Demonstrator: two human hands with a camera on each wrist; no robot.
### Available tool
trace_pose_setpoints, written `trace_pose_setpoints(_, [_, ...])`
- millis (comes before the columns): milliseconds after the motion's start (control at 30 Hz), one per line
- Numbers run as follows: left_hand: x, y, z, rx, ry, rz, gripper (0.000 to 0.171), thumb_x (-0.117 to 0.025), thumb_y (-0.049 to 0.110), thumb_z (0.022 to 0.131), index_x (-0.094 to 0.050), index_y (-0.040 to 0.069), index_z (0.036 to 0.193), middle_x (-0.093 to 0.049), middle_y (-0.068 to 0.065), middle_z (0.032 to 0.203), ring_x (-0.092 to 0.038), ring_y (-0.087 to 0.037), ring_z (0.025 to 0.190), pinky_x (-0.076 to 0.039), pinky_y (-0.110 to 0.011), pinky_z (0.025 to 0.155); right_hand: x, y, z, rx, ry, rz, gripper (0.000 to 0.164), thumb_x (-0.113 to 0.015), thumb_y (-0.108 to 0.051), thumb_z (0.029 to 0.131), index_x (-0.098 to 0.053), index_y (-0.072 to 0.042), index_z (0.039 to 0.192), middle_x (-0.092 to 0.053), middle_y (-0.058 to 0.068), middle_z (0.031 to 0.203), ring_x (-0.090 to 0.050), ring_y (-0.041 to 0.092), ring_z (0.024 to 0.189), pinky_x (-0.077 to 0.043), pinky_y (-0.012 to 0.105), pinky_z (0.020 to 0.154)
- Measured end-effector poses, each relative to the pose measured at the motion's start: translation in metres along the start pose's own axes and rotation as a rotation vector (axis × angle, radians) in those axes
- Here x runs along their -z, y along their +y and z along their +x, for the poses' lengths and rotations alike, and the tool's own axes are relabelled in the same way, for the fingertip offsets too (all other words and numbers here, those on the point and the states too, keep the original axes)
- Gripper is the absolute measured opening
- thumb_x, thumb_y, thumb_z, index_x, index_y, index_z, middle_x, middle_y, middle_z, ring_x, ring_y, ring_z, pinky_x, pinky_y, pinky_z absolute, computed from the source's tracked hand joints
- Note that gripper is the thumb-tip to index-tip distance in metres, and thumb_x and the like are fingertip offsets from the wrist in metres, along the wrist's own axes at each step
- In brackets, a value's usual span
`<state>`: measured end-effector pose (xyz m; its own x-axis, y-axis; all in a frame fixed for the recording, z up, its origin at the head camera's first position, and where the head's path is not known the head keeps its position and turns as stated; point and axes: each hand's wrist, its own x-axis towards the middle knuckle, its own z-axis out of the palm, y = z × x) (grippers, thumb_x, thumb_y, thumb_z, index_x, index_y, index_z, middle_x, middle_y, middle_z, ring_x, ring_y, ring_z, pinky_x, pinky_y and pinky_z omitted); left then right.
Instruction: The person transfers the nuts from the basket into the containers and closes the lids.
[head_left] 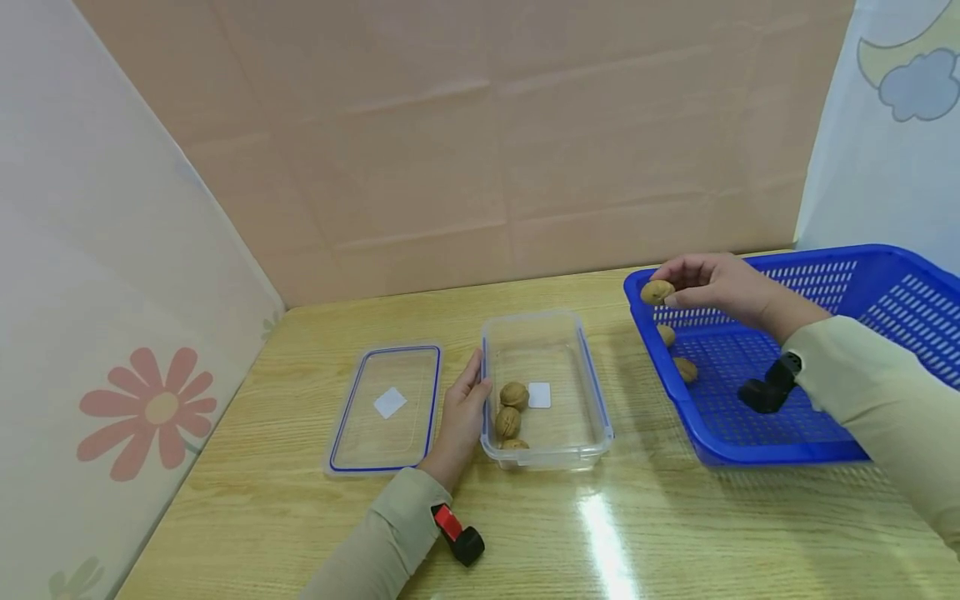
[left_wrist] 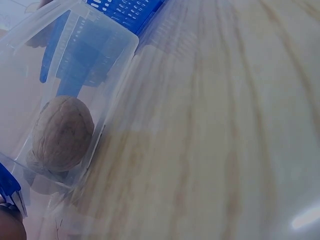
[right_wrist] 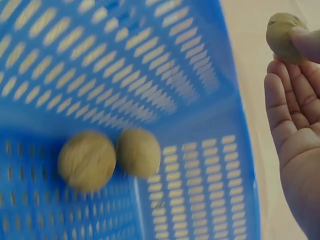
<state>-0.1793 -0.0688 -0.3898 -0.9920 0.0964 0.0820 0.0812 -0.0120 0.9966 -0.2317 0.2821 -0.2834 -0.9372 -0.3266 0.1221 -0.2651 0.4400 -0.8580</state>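
Note:
My right hand (head_left: 712,287) pinches a walnut (head_left: 657,292) between thumb and fingers, over the left rim of the blue basket (head_left: 780,454). Two more walnuts (right_wrist: 87,161) lie inside that basket, close together in the right wrist view. My left hand (head_left: 462,412) rests along the left side of a clear plastic container (head_left: 558,354), its fingers straight against the wall and the thumb at the rim. Several walnuts (head_left: 514,395) sit in a row along the container's left side. One walnut (left_wrist: 64,132) shows large through the wall in the left wrist view.
A clear lid (head_left: 386,408) with a blue seal lies flat on the wooden table (head_left: 255,442), left of the container. A beige cloth wall (head_left: 450,150) stands behind the table. A flower-patterned wall (head_left: 150,408) rises on the left.

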Motion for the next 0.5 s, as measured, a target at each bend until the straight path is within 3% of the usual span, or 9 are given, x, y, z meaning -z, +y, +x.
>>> trace_pose_setpoints(233, [0.001, -0.003, 0.001, 0.002, -0.008, 0.008, 0.051, -0.040, 0.004, 0.096, -0.025, 0.001, 0.145, -0.020, -0.010, 0.153, -0.016, -0.022, 0.141, -0.015, -0.036, 0.116, -0.011, -0.016, 0.008, 0.134, -0.104, 0.189, 0.031, -0.059, 0.005, 0.084, -0.065, -0.019, 0.102, -0.066, -0.008, 0.092, -0.061, 0.008, 0.085, -0.051, 0.018, 0.075])
trace_pose_setpoints(500, [0.001, -0.004, 0.002, -0.004, -0.007, 0.002, 0.051, -0.040, 0.004, 0.096, -0.024, 0.000, 0.144, -0.020, -0.011, 0.153, -0.016, -0.022, 0.141, -0.016, -0.035, 0.115, -0.037, -0.035, 0.017, 0.221, -0.225, 0.350, 0.029, -0.059, 0.007, 0.083, -0.066, -0.014, 0.102, -0.066, -0.003, 0.092, -0.061, 0.010, 0.085, -0.052, 0.019, 0.074])
